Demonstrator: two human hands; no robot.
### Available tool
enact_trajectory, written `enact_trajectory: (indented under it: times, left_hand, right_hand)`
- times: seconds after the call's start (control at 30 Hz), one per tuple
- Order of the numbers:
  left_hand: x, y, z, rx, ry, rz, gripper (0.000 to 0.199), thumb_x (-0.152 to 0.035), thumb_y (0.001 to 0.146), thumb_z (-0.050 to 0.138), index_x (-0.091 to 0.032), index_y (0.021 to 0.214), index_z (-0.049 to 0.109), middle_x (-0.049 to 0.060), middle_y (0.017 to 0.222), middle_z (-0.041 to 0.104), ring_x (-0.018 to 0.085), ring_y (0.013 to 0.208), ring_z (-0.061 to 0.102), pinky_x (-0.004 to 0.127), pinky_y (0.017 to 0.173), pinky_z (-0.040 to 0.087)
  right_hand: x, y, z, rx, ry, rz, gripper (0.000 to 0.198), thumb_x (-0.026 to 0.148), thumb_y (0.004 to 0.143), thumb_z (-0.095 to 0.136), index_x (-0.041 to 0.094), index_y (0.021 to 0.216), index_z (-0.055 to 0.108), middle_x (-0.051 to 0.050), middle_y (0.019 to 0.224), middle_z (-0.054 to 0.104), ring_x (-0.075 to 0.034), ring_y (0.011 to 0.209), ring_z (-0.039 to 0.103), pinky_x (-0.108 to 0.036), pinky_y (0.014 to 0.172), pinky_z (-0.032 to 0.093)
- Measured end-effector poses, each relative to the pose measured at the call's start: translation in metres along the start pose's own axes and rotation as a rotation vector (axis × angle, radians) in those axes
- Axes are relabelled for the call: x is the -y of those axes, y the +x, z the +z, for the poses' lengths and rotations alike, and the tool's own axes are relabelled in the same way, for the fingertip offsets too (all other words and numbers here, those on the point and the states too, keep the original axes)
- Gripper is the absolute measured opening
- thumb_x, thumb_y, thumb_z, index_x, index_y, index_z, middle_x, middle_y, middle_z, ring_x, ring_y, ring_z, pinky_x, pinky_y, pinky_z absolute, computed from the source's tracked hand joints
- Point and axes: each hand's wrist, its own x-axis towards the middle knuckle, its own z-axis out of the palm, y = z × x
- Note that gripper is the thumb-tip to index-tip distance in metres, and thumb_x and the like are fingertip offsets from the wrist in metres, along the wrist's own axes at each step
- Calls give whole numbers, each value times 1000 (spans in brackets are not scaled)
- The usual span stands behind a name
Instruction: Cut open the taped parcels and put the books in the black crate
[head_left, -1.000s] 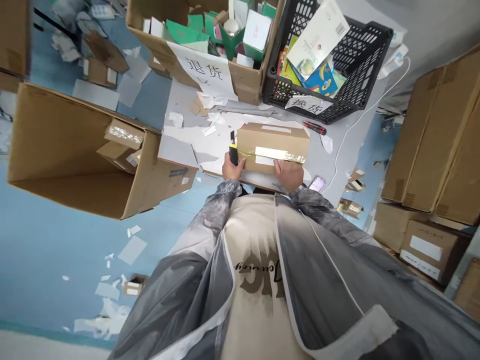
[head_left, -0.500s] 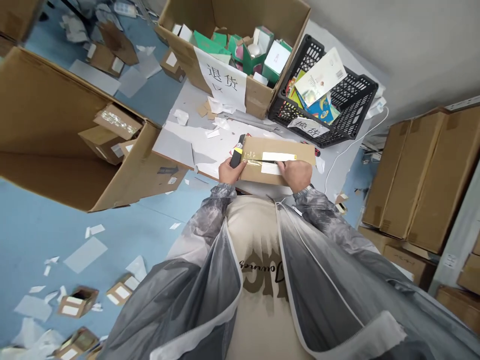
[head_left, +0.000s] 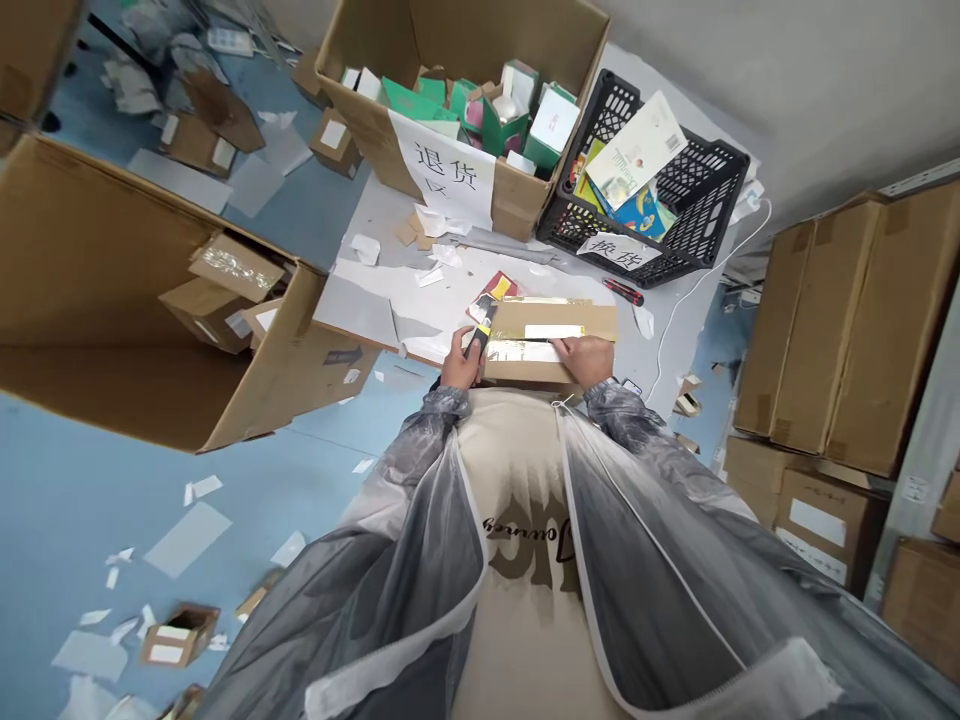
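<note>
A small brown carton (head_left: pixel 525 373) lies at the near edge of the table, with clear tape and a white label (head_left: pixel 553 331) on top. A slit along its top has parted, and the flaps stand slightly raised. My left hand (head_left: pixel 459 364) is closed around a black-and-yellow utility knife (head_left: pixel 478 336) at the carton's left end. At the right, my right hand (head_left: pixel 589 360) grips the near flap by its edge, fingers tucked into the slit. What the carton holds is hidden.
Behind stand a large box (head_left: pixel 517 210) of green-and-white packages and a black crate (head_left: pixel 697 215) with booklets. A red-and-black tool (head_left: pixel 623 291) and a red card (head_left: pixel 491 292) lie on the table. An open carton (head_left: pixel 112 370) stands left; stacked boxes (head_left: pixel 847 330) stand right.
The carton has shifted toward me, and its slit is wider. My left hand has drawn slightly off the carton's end with the knife. The red card and red-and-black tool show more fully.
</note>
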Motion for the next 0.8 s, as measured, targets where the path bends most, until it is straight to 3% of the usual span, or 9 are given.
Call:
enact_trajectory:
  times: [0.07,0.17,0.37,0.5,0.63,0.73,0.8]
  left_hand:
    - [4,-3,-16,52,31,32,71,-66,120,59,-33,182,58,-2,89,79,15,48,60,27,50,51]
    - [9,-3,-41,148,68,53,73,-68,120,59,-31,182,66,2,88,79,17,50,62,31,52,55]
    - [13,5,-84,162,31,28,80,-75,118,61,-29,184,66,3,87,79,17,51,62,29,53,53]
    - [8,14,-103,183,62,28,84,-74,114,70,-29,185,64,3,86,82,19,53,65,32,59,57]
    - [8,32,-114,227,147,51,93,-67,105,89,-32,186,62,6,109,91,25,68,78,37,78,65]
    - [12,50,-118,260,204,93,82,-56,103,91,-30,178,70,8,122,93,33,92,88,41,93,68]
    - [13,62,-119,277,227,113,77,-53,102,91,-30,173,74,9,129,92,36,106,89,43,101,69]
  right_hand:
    - [18,-1,-5,64,-36,37,62,48,132,51,10,125,99,-27,113,92,-32,102,85,-34,78,42]
    - [43,-5,-11,127,-108,50,60,44,131,51,7,124,97,-30,114,91,-34,105,87,-33,80,48]
    - [87,-7,-29,264,-205,-104,38,19,121,60,8,124,95,-31,113,91,-36,108,89,-36,84,56]
    - [110,1,-49,409,-252,-306,36,10,118,59,7,128,93,-30,111,90,-35,108,86,-36,82,50]
    - [117,11,-56,419,-242,-536,39,13,124,51,12,132,90,-23,108,88,-28,99,76,-34,77,36]
    - [121,17,-52,344,-200,-547,44,15,126,45,13,134,88,-21,105,87,-25,96,70,-34,77,32]
    - [128,21,-48,330,-207,-463,44,13,125,45,12,135,88,-23,106,87,-26,97,73,-34,77,34]
